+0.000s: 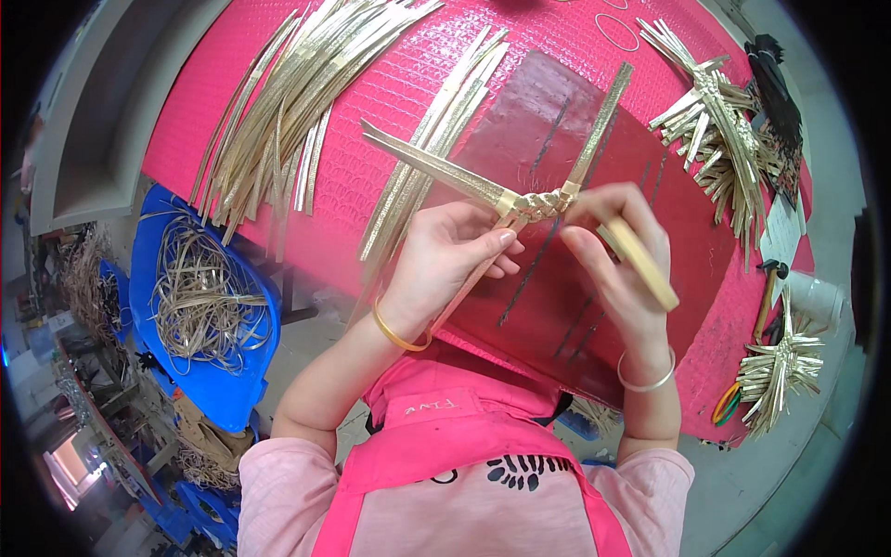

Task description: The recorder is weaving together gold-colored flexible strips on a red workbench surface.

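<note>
Above a dark red board [520,121] I hold a braided piece of gold strips [536,206], with a short woven knot row at its middle. My left hand [450,246] pinches its left end between thumb and fingers. Loose strip ends reach up-left and up-right from the braid, and one hangs down past my left fingers. My right hand [626,255] is curled at the braid's right end, slightly blurred. A wide gold strip [640,265] passes through its fingers and sticks out toward the lower right.
Bundles of gold strips [297,102] lie on the pink tabletop [186,139], with more strips [436,121] beside the board. Woven gold pieces [715,111] rest at the right, near a hammer [768,297]. A blue bin [241,390] of tangled strips stands at the left.
</note>
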{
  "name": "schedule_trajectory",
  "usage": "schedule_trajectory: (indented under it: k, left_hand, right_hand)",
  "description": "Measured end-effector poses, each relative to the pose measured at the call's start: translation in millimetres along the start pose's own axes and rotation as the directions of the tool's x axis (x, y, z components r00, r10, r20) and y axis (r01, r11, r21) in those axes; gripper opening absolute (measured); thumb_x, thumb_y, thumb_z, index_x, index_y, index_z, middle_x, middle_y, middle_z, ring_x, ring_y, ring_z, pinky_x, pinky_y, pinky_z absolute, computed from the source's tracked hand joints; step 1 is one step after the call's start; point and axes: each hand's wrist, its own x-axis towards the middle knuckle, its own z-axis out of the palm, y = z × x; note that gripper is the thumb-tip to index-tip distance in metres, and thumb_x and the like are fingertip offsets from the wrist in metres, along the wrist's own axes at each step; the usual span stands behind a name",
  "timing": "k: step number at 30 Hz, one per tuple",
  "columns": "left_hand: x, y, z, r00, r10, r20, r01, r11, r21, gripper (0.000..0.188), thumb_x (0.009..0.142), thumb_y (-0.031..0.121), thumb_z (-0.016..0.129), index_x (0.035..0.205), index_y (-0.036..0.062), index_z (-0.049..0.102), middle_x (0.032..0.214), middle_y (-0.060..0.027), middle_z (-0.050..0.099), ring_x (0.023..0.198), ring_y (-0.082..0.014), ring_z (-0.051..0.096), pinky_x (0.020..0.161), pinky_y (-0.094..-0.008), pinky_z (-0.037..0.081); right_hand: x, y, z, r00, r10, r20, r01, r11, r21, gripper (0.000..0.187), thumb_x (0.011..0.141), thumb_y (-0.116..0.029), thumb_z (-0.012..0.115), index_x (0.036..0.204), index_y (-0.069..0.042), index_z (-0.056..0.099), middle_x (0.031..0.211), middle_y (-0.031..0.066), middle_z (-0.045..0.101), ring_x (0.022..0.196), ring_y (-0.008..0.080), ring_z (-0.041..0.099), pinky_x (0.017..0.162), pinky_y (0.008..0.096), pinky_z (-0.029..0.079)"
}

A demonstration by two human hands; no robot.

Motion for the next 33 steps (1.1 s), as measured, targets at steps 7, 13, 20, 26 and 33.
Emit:
schedule_trajectory:
  k: [7, 13, 20, 26, 33]
  left_hand:
    - [-2.7, -7.4, 7.3, 0.997, 0.078, 0.007, -0.076, 0.986, -0.151, 0.02, 0.08, 0.008, 0.053, 0.094, -0.0066, 0.054, 0.079, -0.012, 0.059, 0.065, -0.0156, 0.059, 0.057, -0.0219, 0.047]
    - [-6.1, -8.1, 9.9, 0.993, 0.117, -0.024, -0.119, 0.988, -0.098, 0.019, 0.081, 0.007, 0.052, 0.094, -0.0067, 0.055, 0.082, -0.0114, 0.059, 0.066, -0.0143, 0.059, 0.057, -0.021, 0.048]
    - [-10.4, -8.9, 11.3, 0.982, 0.19, 0.006, -0.19, 0.982, -0.015, 0.022, 0.082, 0.008, 0.05, 0.096, -0.0079, 0.053, 0.082, -0.011, 0.059, 0.067, -0.0142, 0.058, 0.059, -0.0216, 0.048]
    - [-8.7, -8.4, 14.6, 0.972, 0.231, -0.049, -0.235, 0.959, -0.155, 0.024, 0.084, 0.012, 0.049, 0.097, -0.0078, 0.052, 0.082, -0.012, 0.058, 0.061, -0.0131, 0.057, 0.057, -0.0221, 0.047]
    - [-5.2, 3.0, 22.7, 0.921, 0.025, 0.388, 0.206, 0.816, -0.54, 0.018, 0.083, 0.009, 0.048, 0.097, -0.0033, 0.047, 0.066, -0.0081, 0.052, 0.045, -0.0118, 0.049, 0.042, -0.0188, 0.041]
  right_hand:
    - [-16.2, 12.7, 17.0, 0.907, 0.338, 0.25, -0.403, 0.869, 0.287, 0.023, 0.079, -0.02, 0.057, 0.067, -0.001, 0.054, 0.054, 0.0004, 0.05, 0.049, 0.004, 0.043, 0.044, 0.0188, 0.032]
    - [-14.1, 15.1, 25.4, 0.912, 0.337, 0.235, -0.401, 0.856, 0.327, 0.025, 0.079, -0.02, 0.057, 0.064, 0.0, 0.054, 0.052, 0.0004, 0.05, 0.047, 0.0044, 0.042, 0.043, 0.0189, 0.032]
    - [-16.0, 8.6, 31.1, 0.911, 0.363, 0.197, -0.41, 0.853, 0.322, 0.025, 0.078, -0.019, 0.057, 0.063, 0.0, 0.054, 0.052, 0.0016, 0.05, 0.047, 0.0055, 0.043, 0.043, 0.0203, 0.032]
    - [-17.9, 11.3, 28.6, 0.999, -0.009, 0.032, 0.018, 0.951, -0.31, 0.014, 0.074, -0.013, 0.059, 0.066, -0.002, 0.055, 0.054, 0.0058, 0.054, 0.049, 0.0141, 0.05, 0.054, 0.0291, 0.038]
    - [-49.3, 25.1, 39.9, 0.954, 0.267, -0.135, -0.065, 0.625, 0.778, 0.015, 0.076, -0.007, 0.06, 0.089, -0.001, 0.055, 0.087, 0.0032, 0.057, 0.082, 0.0108, 0.052, 0.073, 0.0247, 0.042]
